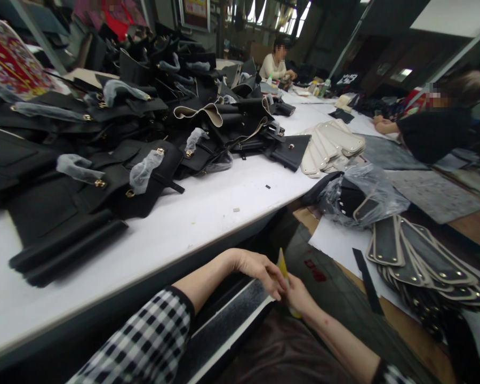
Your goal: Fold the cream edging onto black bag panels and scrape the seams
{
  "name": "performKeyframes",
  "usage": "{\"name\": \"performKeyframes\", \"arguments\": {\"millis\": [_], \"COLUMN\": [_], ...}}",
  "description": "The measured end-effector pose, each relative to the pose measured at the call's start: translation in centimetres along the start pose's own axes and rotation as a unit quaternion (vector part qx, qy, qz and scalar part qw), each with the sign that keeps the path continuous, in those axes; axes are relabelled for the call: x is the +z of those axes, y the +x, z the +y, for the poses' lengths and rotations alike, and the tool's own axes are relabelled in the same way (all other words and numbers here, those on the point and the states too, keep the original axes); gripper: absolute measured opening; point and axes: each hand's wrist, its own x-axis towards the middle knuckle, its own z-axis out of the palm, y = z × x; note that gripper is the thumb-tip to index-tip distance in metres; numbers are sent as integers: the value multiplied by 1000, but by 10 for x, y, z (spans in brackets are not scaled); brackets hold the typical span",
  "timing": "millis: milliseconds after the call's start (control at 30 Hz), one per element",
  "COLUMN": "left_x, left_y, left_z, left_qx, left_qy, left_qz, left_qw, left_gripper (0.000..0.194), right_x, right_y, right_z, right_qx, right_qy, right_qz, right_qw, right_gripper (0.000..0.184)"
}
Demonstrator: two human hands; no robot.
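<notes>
My left hand [260, 269] and my right hand [298, 296] meet low in front of me, below the edge of the white table [208, 213]. Both pinch a small yellow piece [282, 265] that sticks up between the fingertips. My left forearm wears a black-and-white checked sleeve [148, 341]. A dark strip [228, 320] lies under my hands.
Black leather bag parts with gold clasps [116, 176] pile on the table's left. Cream panels [332, 141] are stacked further back. A plastic bag [360, 194] and fanned black studded panels [420, 261] lie on the right. Two other people [278, 61] [436, 125] sit at the far end.
</notes>
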Motion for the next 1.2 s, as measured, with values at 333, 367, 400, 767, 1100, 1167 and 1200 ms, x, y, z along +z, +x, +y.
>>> {"name": "performKeyframes", "arguments": {"millis": [333, 367, 400, 767, 1100, 1167, 1200], "left_x": [3, 3, 3, -1, -4, -4, -4], "left_y": [6, 5, 4, 3, 1, 1, 1], "left_z": [-6, -5, -3, -3, -1, -2, -2], "left_qx": [-13, -15, -18, -29, -34, -28, -25], "left_qy": [-26, -15, -5, 66, 41, 37, 34], "left_qz": [22, 25, 30, 58, 37, 31, 29], "left_qw": [999, 999, 999, 996, 998, 998, 999], "left_gripper": [60, 63, 66, 71, 83, 84, 84], "right_x": [-70, -63, -57, -40, -23, -20, -18], "right_y": [-73, -72, -70, -62, -65, -67, -68], "right_z": [-53, -57, -60, -71, -68, -68, -68], "right_qx": [70, 65, 60, 52, 106, 120, 128], "right_qy": [-109, -114, -121, -139, -91, -77, -70], "right_qz": [-244, -257, -265, -278, -269, -262, -259], "right_qw": [961, 957, 955, 949, 953, 954, 955], "right_gripper": [56, 55, 54, 52, 52, 50, 49]}}
